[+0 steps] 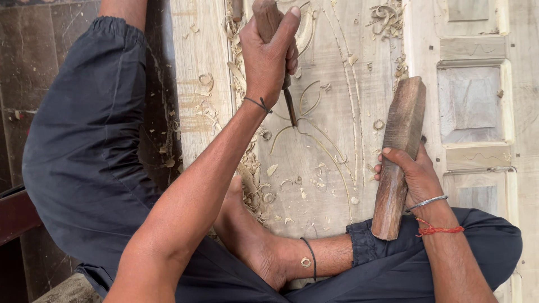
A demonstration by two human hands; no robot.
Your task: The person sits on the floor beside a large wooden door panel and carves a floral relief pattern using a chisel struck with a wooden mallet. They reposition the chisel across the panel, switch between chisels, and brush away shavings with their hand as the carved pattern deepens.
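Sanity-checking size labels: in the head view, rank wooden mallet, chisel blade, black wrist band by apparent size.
1. Wooden mallet, in the right hand.
2. Chisel blade, below the left hand.
3. Black wrist band; thin, close to the blade, so unsure.

Single view: your head camera looks steeply down, at close range, onto the pale carved wooden door panel (331, 168), which fills the frame's centre and right.

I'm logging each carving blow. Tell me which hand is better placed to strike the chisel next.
Probably the right hand: it grips the wooden mallet, free beside the chisel. The left hand is wrapped round the chisel handle, its tip on the carved panel.
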